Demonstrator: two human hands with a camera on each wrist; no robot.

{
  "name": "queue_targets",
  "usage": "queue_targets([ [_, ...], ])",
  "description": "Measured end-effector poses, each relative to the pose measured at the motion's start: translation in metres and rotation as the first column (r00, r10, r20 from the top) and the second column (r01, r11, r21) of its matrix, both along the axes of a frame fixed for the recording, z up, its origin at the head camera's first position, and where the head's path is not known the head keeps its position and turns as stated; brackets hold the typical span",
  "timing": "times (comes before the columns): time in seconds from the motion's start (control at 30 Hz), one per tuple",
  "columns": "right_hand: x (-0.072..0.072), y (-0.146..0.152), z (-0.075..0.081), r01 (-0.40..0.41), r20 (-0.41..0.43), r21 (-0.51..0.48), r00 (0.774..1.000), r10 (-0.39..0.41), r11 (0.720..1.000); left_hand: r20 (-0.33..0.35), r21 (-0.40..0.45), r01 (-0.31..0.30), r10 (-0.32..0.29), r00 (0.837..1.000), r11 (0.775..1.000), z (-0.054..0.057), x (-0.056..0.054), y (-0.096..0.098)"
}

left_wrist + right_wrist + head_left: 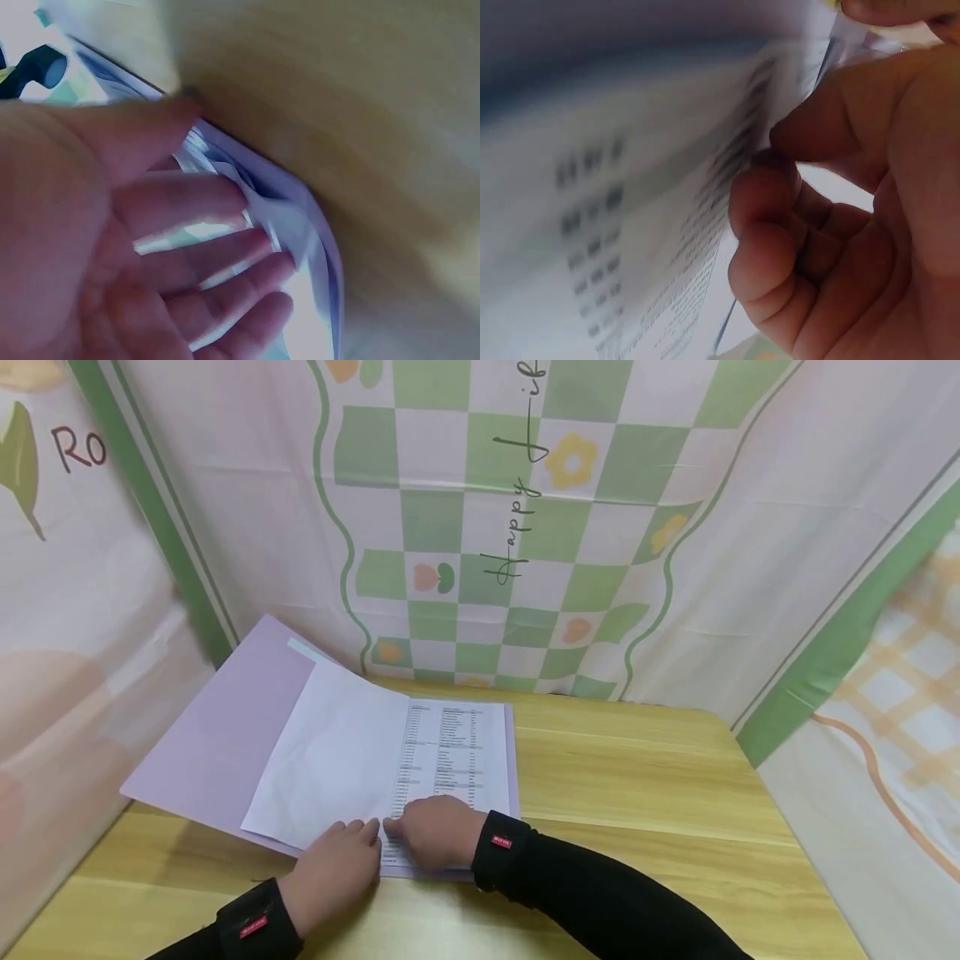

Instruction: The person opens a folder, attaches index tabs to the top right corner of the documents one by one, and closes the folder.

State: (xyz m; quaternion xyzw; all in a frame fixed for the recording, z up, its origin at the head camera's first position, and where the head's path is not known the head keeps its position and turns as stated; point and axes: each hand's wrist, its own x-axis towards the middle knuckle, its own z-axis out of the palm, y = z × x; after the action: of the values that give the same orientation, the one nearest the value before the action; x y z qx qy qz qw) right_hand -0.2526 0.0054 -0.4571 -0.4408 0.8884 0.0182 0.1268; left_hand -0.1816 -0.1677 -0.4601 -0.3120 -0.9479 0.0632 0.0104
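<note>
A lilac folder (217, 727) lies open on the table, its left cover raised at a slant. A white blank-looking page (322, 752) is turned over to the left. On the right side lies a page printed with columns of small text (491, 760). My left hand (337, 868) rests at the lower edge near the fold, its fingers fairly straight over the turned page. Beside it, my right hand (438, 831) lies on the printed page with fingers curled and thumb close to the index finger; its fingertips touch the paper by the fold.
The wooden table (637, 802) extends to the right of the folder and in front of it. A patterned cloth (517, 527) hangs behind, with more cloth along both sides. Both wrists wear black bands (498, 852).
</note>
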Motion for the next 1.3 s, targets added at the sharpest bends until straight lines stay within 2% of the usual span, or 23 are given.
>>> queue_targets([
  [0.1, 0.009, 0.001, 0.003, -0.025, 0.027, 0.009, 0.999, 0.024, 1.000, 0.004, -0.002, -0.025, 0.025, 1.000, 1.000, 0.000, 0.005, 0.001],
  [0.2, 0.018, 0.002, 0.005, -0.035, 0.026, 0.018, 0.999, 0.034, 0.999, 0.007, 0.000, -0.024, 0.024, 1.000, 1.000, -0.001, 0.008, 0.001],
  [0.37, 0.027, 0.006, 0.007, -0.038, 0.033, 0.025, 0.999, 0.037, 0.999, 0.077, 0.048, -0.022, 0.019, 0.997, 0.999, -0.002, 0.010, -0.001],
  [0.5, 0.031, 0.022, 0.014, -0.047, 0.114, 0.020, 0.993, 0.044, 0.999, 0.137, 0.083, -0.052, 0.040, 0.990, 0.995, -0.002, 0.009, -0.002],
  [0.6, 0.033, 0.048, 0.022, -0.027, 0.160, 0.005, 0.987, 0.026, 1.000, 0.193, 0.094, -0.081, 0.062, 0.979, 0.992, -0.002, 0.009, -0.002],
  [0.7, 0.035, 0.084, 0.031, 0.052, 0.145, -0.001, 0.988, -0.051, 0.999, 0.217, 0.099, -0.094, 0.070, 0.974, 0.991, -0.001, 0.010, -0.001],
  [0.83, 0.041, 0.140, 0.039, 0.185, 0.132, -0.072, 0.976, -0.174, 0.980, 0.179, 0.093, -0.064, 0.047, 0.983, 0.994, 0.000, 0.011, -0.003],
  [0.93, 0.046, 0.181, 0.040, 0.240, 0.138, -0.139, 0.965, -0.221, 0.961, 0.146, 0.093, -0.043, 0.029, 0.989, 0.995, -0.001, 0.011, -0.004],
  [1.03, 0.054, 0.215, 0.040, 0.293, 0.138, -0.164, 0.952, -0.272, 0.942, 0.120, 0.100, -0.025, 0.013, 0.993, 0.995, -0.001, 0.011, -0.004],
  [1.17, 0.066, 0.243, 0.037, 0.364, 0.126, -0.159, 0.929, -0.347, 0.918, 0.106, 0.118, -0.016, 0.003, 0.994, 0.993, -0.002, 0.011, -0.003],
  [1.3, 0.077, 0.253, 0.031, 0.404, 0.141, -0.151, 0.912, -0.385, 0.902, 0.114, 0.125, -0.025, 0.011, 0.993, 0.992, -0.003, 0.009, -0.003],
])
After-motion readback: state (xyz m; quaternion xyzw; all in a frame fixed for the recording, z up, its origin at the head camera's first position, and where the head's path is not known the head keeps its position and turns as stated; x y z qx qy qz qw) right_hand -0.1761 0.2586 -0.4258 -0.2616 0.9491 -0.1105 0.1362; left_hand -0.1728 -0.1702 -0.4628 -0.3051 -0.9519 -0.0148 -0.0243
